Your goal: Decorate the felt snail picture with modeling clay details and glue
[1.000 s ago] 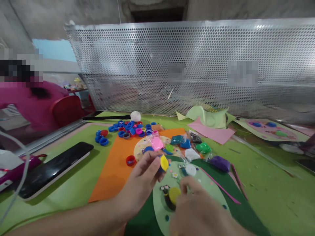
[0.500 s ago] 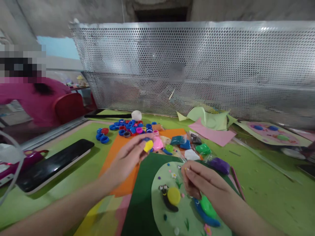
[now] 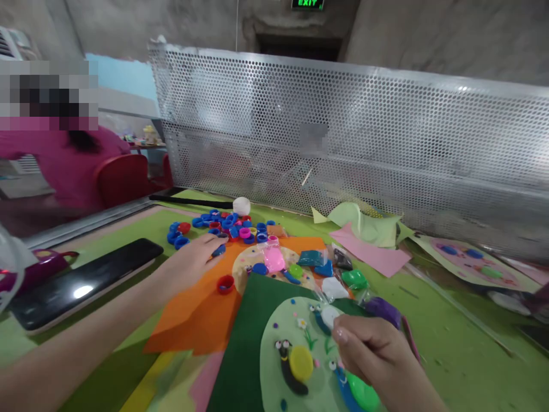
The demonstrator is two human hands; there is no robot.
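Note:
My left hand [image 3: 198,256] reaches to the near edge of a pile of caps. Its fingers curve around a blue cap [image 3: 218,250]; the grip is partly hidden. My right hand [image 3: 373,349] is closed in a pinch above the clay picture, and whatever it may hold is hidden. The light green round picture [image 3: 274,343] lies on dark green paper [image 3: 234,355]. On it are a black snail with a yellow shell [image 3: 301,363], a blue snail with a green shell [image 3: 362,393] and a blue snail with a white shell [image 3: 330,317]. The right hand partly covers this side.
Blue and red caps [image 3: 231,220] are heaped behind my left hand; a red cap [image 3: 225,284] sits on orange paper [image 3: 193,320]. Clay packets [image 3: 355,279] lie beyond the picture. A phone [image 3: 86,280] is at left. A perforated metal panel [image 3: 343,126] stands behind. A person in pink [image 3: 72,166] sits left.
My left hand has moved left, toward the caps, and the yellow piece at its fingertips no longer shows. My right hand has moved slightly right and down, uncovering the white-shelled snail. The view has shifted.

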